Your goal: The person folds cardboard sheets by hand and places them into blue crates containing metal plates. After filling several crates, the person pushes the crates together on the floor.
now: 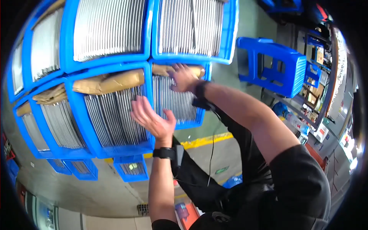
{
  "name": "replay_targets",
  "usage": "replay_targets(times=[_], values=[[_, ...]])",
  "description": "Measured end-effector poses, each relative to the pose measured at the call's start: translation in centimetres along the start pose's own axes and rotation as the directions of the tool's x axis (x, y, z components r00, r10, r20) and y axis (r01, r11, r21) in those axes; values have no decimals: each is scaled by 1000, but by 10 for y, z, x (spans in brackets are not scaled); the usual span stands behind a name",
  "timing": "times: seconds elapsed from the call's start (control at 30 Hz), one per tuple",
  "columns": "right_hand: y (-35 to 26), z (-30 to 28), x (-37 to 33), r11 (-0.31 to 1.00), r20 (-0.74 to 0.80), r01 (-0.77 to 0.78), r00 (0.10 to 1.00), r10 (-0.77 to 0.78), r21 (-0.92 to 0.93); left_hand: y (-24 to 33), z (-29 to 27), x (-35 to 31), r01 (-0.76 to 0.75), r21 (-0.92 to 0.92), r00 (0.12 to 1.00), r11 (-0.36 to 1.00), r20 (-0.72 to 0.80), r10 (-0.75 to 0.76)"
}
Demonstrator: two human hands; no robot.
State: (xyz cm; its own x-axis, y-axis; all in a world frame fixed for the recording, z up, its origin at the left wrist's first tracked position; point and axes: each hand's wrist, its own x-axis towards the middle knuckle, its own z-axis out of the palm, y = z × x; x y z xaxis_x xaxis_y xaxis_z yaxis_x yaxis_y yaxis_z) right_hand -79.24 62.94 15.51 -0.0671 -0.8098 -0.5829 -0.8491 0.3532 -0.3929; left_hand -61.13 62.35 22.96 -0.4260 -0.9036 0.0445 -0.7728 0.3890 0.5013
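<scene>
Blue plastic crates (92, 151) stand in rows, packed with thin silvery metal plates set on edge. My left hand (155, 122), fingers stretched out and thumb apart, is over the right side of a front-row crate of plates (115, 115). It grips nothing; contact with the plates cannot be made out. My right hand (184, 78) rests, fingers spread, at the far end of the neighbouring crate, over a rolled brown paper strip (160, 69) and the tops of the plates (174, 101). A fatter brown paper roll (109, 81) lies along the left crate's far end. Both wrists wear black bands.
Behind, more blue crates hold taller plate stacks (109, 28). A blue plastic stool (278, 65) lies on its side at the right, before a cluttered workbench. Smaller crates (131, 168) sit on the floor beyond the row, near a yellow floor line (207, 140). A thin cable (212, 161) hangs by my legs.
</scene>
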Motion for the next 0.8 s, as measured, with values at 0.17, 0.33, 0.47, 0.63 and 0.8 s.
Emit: replay_targets(times=[0.17,0.33,0.47,0.63,0.8], values=[[31,-87,-109,919,-117,-344,922,370,194,90,20,21,790,-526,612,314,698,-371],[127,-159,-61,781,-503,-315,624,598,539,84,88,97,849,-493,362,-189,805,-471],[176,-175,5,644,-382,-299,605,699,704,104,129,87,659,-610,217,-440,714,-666],[165,-150,26,777,-644,-566,493,585,273,120,114,90,573,-663,234,-481,695,-680],[199,-150,30,919,-663,-275,636,394,282,113,107,86,611,-636,313,-471,741,-594]])
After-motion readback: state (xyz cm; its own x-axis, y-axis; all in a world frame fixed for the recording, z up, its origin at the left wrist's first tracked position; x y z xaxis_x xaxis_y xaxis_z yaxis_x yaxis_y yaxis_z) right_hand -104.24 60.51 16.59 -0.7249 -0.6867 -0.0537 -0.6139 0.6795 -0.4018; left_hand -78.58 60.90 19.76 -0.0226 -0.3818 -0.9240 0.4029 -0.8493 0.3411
